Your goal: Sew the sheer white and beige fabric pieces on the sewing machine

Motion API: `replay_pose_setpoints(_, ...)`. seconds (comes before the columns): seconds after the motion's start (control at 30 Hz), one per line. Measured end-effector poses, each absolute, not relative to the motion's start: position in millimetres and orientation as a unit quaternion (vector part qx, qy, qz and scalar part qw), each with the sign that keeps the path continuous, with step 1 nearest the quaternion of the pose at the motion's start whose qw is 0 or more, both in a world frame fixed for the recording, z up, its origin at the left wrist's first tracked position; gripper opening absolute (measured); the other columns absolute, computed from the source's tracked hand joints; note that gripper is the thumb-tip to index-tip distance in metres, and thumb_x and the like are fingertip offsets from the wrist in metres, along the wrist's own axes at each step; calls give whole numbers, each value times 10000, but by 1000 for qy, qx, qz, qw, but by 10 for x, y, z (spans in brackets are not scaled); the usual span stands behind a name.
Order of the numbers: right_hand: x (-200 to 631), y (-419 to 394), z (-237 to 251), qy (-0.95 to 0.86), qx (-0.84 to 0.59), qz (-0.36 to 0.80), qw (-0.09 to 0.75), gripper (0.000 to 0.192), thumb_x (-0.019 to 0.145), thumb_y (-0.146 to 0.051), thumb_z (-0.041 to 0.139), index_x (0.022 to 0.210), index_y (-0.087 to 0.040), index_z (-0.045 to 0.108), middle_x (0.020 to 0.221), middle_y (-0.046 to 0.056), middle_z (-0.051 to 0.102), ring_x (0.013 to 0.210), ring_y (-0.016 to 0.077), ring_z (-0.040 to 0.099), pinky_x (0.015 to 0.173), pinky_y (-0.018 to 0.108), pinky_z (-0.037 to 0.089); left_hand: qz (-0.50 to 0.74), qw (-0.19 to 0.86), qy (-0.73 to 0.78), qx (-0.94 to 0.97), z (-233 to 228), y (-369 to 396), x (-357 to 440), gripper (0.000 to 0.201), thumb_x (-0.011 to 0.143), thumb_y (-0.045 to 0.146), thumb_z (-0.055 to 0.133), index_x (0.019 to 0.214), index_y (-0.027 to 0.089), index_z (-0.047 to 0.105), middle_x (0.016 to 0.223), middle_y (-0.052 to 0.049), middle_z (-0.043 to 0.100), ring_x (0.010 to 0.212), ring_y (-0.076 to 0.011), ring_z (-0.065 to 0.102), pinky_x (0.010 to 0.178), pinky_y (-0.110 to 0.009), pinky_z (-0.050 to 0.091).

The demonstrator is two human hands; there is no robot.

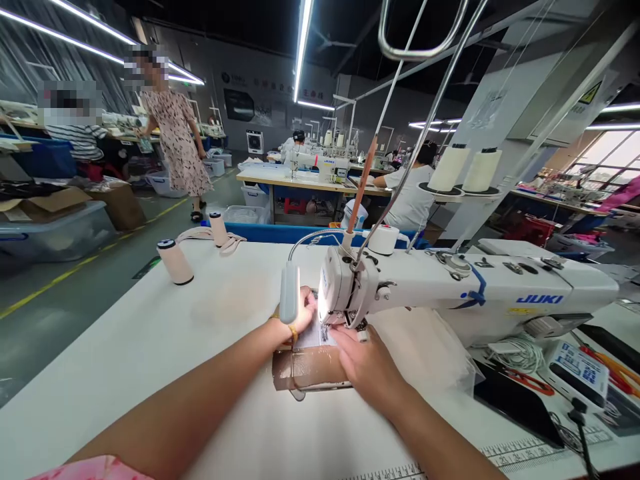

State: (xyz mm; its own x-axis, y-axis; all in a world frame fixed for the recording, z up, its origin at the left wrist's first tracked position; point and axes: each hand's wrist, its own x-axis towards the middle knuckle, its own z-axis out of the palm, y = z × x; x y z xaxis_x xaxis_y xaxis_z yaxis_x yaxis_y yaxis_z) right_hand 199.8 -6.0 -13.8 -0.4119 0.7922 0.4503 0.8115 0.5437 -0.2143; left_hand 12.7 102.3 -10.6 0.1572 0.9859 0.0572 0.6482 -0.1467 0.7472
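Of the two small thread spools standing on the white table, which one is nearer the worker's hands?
The front spool, alone near the table's left edge. The other spool stands farther back, beside a pale strap.

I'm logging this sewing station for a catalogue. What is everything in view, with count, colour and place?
sewing machine: 1, white, on the table, right of centre
lamp: 1, grey, on a gooseneck by the needle
fabric piece: 1, brown, under the needle
thread spools: 2, pale pink, table's far left
thread cones: 2, cream, on the stand behind the machine
table: 1, white
other people: several, at benches behind
left hand: on the fabric, left of the needle
right hand: flat on the fabric, right of the needle
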Motion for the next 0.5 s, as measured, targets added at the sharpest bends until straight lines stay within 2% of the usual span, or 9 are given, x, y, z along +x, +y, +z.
replay_pose_setpoints(0.07, 2008, -87, -158, -845, -466, -25, 262, 416, 867, 18, 442, 1110, -218, 684, 1147, 87, 744, 998, 264, 654, 825, 391, 534, 302, 322, 577, 687, -27, 985, 27, 325, 1003, 366, 650, 1250, 154, 634, 1226, -92, 671, 1034, -224, 684, 889, -427, 604)
replay_pose_setpoints(0.17, 1996, -139, -184, -861, -411, -34, 297, 399, 890, 17, 418, 1124, -198, 658, 1104, 105, 752, 1001, 271, 674, 800, 396, 539, 341, 340, 564, 671, 184, 844, -192, 227, 951, 347, 671, 1038, 138, 683, 960, -46, 707, 863, -194, 672, 793, -337, 569)
replay_pose_setpoints(0.3, 1854, -300, -75, -891, -304, 7, 339, 417, 915, -3, 436, 1219, -227, 611, 1124, 78, 745, 1038, 249, 676, 823, 375, 551, 363, 357, 553, 659, 479, 505, -536, 205, 881, 350, 586, 926, 172, 677, 720, 12, 616, 693, -170, 574, 649, -274, 464)
replay_pose_setpoints(0.43, 1606, -519, 181, -884, -264, 70, 380, 504, 953, -33, 418, 1373, -287, 528, 1250, 68, 712, 1140, 237, 667, 891, 373, 553, 324, 377, 552, 669, 674, 64, -798, 216, 820, 330, 533, 913, 196, 676, 617, 56, 469, 594, -141, 433, 571, -254, 344)
replay_pose_setpoints(0.5, 1481, -579, 332, -864, -292, 135, 387, 504, 1002, -122, 443, 1469, -311, 455, 1410, 88, 627, 1281, 254, 602, 971, 396, 539, 275, 391, 536, 696, 763, -189, -858, 219, 777, 278, 549, 927, 207, 692, 596, 67, 444, 577, -135, 403, 558, -251, 317)
